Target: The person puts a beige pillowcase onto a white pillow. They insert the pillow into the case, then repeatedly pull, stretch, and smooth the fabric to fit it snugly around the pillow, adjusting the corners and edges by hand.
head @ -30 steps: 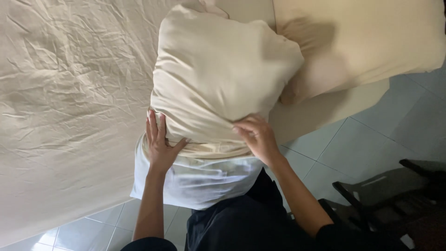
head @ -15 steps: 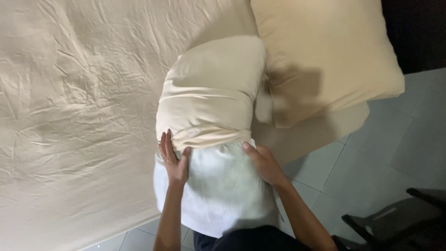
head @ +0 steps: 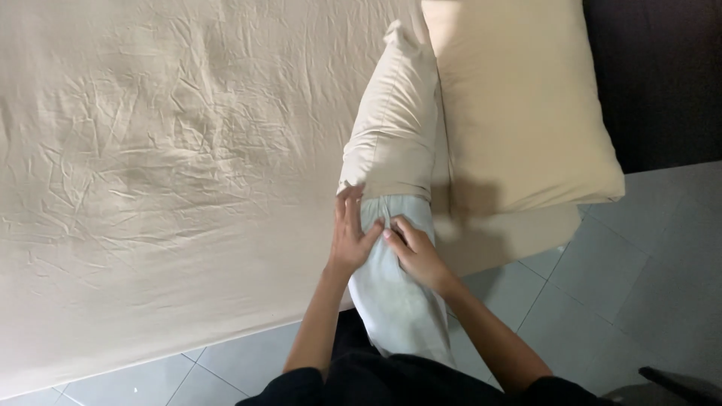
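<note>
A white pillow (head: 398, 301) juts off the near edge of the bed (head: 165, 188), its far half inside a cream pillowcase (head: 395, 128). The left hand (head: 347, 237) lies flat, fingers spread, at the case's open hem; the right hand (head: 415, 252) pinches the white fabric beside it. A second cream pillow (head: 519, 105) fills the bed's far right corner.
</note>
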